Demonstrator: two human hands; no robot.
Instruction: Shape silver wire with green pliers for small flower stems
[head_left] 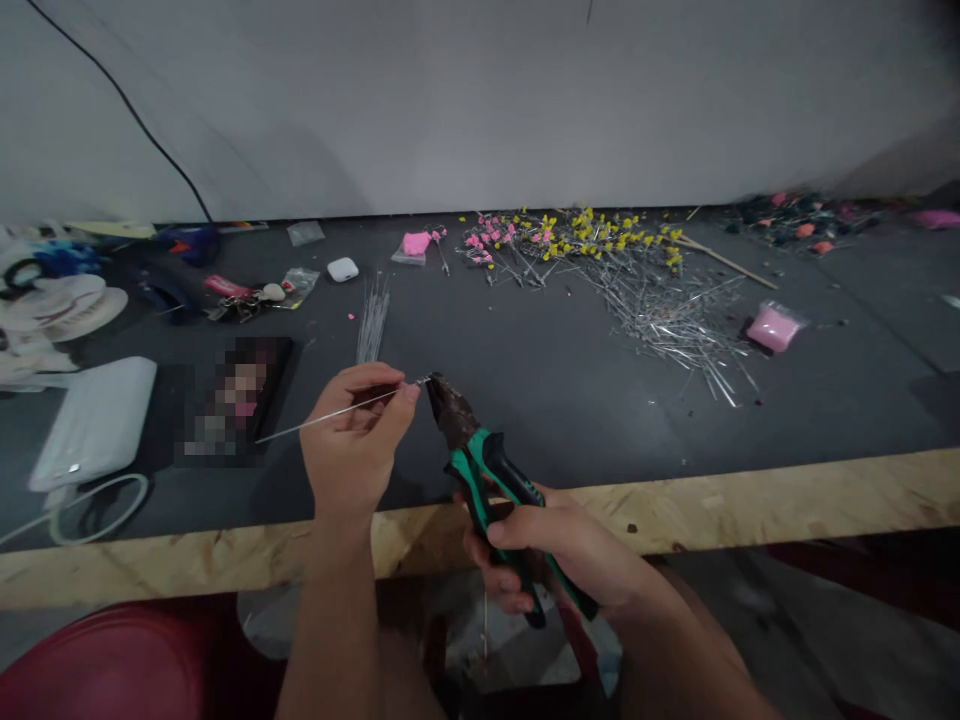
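Note:
My left hand (356, 425) pinches a thin silvery wire (330, 412) between thumb and fingertips. The wire's long end slants down to the left, and its other end, which looks twisted, reaches the plier jaws. My right hand (551, 550) is wrapped round the green and black handles of a pair of pliers (480, 465). Their dark jaws point up and left, right beside my left fingertips. Whether the jaws grip the wire tip is too small to tell. Just behind my left hand lies a bundle of straight wires (373, 320) on the dark table (525, 400).
A heap of loose wires (667, 325) lies at the right, with yellow and pink flower pieces (585, 235) behind. Pink packets (775, 327), a white earbud case (343, 270), keys (244, 303), a phone (244, 395) and a white power bank (97, 420) are around. A raw wooden edge (720, 505) runs along the front.

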